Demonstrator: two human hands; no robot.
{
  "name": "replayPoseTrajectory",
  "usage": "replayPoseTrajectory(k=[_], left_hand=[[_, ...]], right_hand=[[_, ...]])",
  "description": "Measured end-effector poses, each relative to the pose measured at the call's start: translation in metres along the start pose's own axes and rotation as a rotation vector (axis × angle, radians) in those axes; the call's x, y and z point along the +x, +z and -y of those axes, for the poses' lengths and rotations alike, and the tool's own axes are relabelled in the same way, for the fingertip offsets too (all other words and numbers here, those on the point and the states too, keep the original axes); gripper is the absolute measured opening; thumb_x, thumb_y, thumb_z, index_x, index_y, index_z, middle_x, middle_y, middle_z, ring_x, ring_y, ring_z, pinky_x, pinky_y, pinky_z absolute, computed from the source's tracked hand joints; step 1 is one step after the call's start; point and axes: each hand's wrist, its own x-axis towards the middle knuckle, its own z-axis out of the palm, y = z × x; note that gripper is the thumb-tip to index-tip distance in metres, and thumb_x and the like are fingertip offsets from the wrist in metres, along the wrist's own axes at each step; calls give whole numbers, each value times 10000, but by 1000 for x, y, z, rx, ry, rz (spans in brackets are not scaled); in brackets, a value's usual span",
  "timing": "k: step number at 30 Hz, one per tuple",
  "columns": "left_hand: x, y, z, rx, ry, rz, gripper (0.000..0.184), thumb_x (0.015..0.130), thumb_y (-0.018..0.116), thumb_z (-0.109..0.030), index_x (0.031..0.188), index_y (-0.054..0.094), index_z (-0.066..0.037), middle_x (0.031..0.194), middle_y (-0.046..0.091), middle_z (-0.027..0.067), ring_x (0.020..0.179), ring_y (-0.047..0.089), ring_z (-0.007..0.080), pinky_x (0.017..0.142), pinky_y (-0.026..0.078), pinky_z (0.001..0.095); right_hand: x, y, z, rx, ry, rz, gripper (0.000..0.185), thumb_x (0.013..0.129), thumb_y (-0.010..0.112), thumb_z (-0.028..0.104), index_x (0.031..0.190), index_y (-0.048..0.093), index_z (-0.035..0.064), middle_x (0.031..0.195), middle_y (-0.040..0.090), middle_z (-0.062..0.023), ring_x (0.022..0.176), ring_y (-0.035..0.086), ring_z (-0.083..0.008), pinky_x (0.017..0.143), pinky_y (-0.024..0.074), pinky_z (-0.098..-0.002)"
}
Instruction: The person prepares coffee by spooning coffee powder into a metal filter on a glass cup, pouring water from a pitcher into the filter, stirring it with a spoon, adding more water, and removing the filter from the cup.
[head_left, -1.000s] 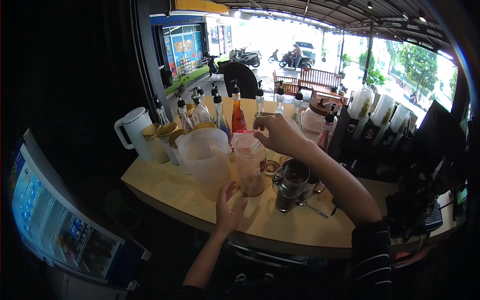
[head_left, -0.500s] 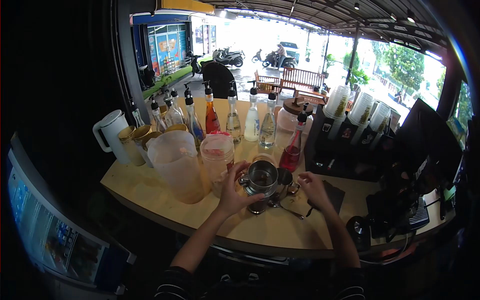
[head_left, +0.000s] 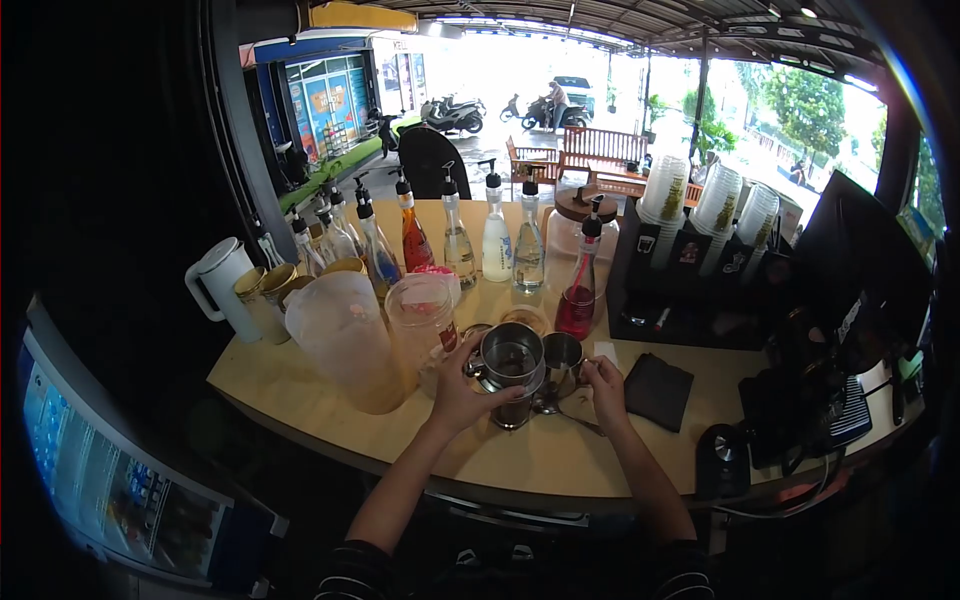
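Observation:
My left hand [head_left: 466, 392] is wrapped round the side of a metal coffee drip filter [head_left: 512, 356], thumb across its front. The filter sits upright over a cup or glass [head_left: 510, 415] that is mostly hidden below it. Just to the right stands a small metal cup [head_left: 562, 352]. My right hand [head_left: 604, 388] is closed, its fingers pinching that cup's handle. A spoon [head_left: 575, 418] lies on the counter in front of the cup, partly covered by my right hand.
To the left stand a large translucent pitcher [head_left: 345, 335] and a clear plastic jar [head_left: 422, 310]. Several pump bottles [head_left: 460, 250] line the back, with a red syrup bottle [head_left: 577, 300] closer in. A dark folded cloth [head_left: 660, 392] lies right, before a cup rack [head_left: 680, 290].
My right hand has moved slightly left and closed on the small cup's handle. My left hand keeps its grip on the filter. The view has shifted a little.

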Motion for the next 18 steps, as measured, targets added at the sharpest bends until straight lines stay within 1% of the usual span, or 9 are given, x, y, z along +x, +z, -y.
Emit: replayPoseTrajectory(k=[5,8,10,11,12,14,15,16,18], left_hand=[[0,1,2,-8,13,-1,853,570,913,-280,1260,507,13,1179,601,142,1095,597,222,964,467,353],[-2,3,7,-60,15,-17,858,573,910,-288,1266,503,13,1182,598,146,1097,596,230,962,467,354],[-2,4,10,-88,18,-23,859,576,908,-292,1268,501,12,1183,596,148,1099,595,234,961,467,353],[-1,4,10,-47,27,-20,860,579,907,-295,1270,498,12,1184,595,147,1102,593,237,961,466,354],[-3,3,11,-4,34,-18,860,582,905,-298,1273,496,12,1185,594,147,1104,592,240,961,466,355],[-6,3,5,9,13,-13,861,583,905,-297,1273,495,14,1181,595,147,1101,594,240,961,467,354],[-5,3,1,23,3,-13,862,583,905,-296,1273,494,16,1178,596,147,1099,597,241,961,468,354],[-4,3,-2,22,9,-7,862,583,905,-296,1273,494,16,1178,596,147,1099,597,241,961,468,354],[-3,3,-4,-13,13,-2,855,588,903,-293,1273,494,15,1172,598,151,1090,603,240,960,470,352]], right_hand=[[6,-7,12,124,-53,-58,157,968,542,172,847,531,73,774,537,20,728,478,-54,706,382,-224],[5,-8,43,181,-74,-81,142,964,529,143,842,523,73,768,532,20,716,472,-60,701,371,-223],[4,-11,65,180,-144,16,128,956,538,125,841,522,73,759,529,18,721,474,-62,700,372,-229],[3,-10,80,196,-132,14,113,943,548,94,835,521,70,755,531,16,717,483,-59,688,378,-224],[6,-9,90,193,-130,11,113,943,548,94,835,521,70,755,531,16,717,483,-59,688,378,-224],[10,-9,107,132,-196,14,147,935,571,95,800,513,83,730,528,36,672,487,-31,630,375,-200],[7,0,125,169,-162,18,142,909,601,67,801,510,76,730,527,37,665,491,-27,614,381,-195],[8,2,137,169,-168,12,142,909,601,67,801,510,76,730,527,37,665,491,-27,614,381,-195],[12,3,153,73,-167,114,100,888,606,45,834,525,68,764,564,20,727,516,-34,671,400,-194]])
